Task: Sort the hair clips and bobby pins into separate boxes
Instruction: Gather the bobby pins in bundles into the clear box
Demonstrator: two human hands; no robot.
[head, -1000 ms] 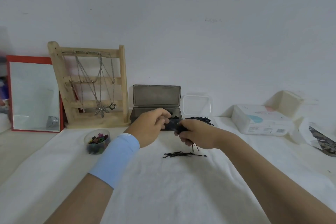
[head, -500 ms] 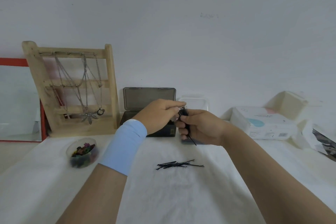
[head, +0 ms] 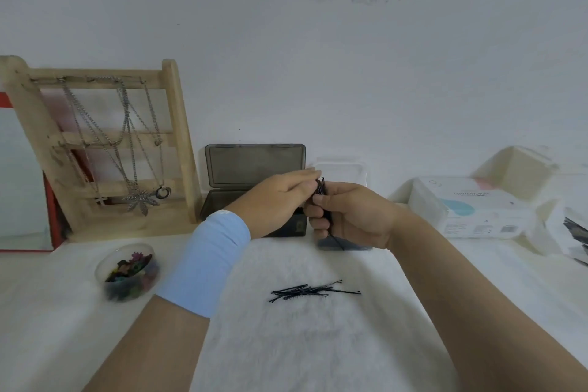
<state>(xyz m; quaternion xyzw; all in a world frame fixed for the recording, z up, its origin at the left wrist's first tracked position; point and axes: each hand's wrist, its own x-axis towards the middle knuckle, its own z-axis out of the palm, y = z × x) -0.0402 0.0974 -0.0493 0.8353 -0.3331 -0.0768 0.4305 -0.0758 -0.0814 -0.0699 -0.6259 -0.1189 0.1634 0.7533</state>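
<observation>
White cloth (head: 286,344), bare wall. Right hand (head: 353,213) clamps bobby pin bundle (head: 321,188); left hand (head: 276,197) at its top, pinch unclear. Gathering step. Next, likely: bundle into clear box (head: 343,169), then loose pins (head: 313,291).

I'm looking at a table under a white fuzzy cloth (head: 318,344). In the middle of the cloth there's a loose heap of black bobby pins (head: 313,291), lying mostly crosswise. Off to the left sits a round clear tub (head: 99,267) of coloured hair clips (head: 130,266), a bit blurred for me. Along the back, by the wall: a red-framed mirror (head: 22,175) at far left, a wooden stand (head: 178,137) hung with necklaces (head: 140,200) overlapping it in front, then a dark grey box (head: 254,165) with its lid up. A clear box (head: 342,169) stands just beside that one, partly hidden from me. Further right I see a white soft pack (head: 471,210) with a blue mark, and a cream carton (head: 515,169) behind it.
</observation>
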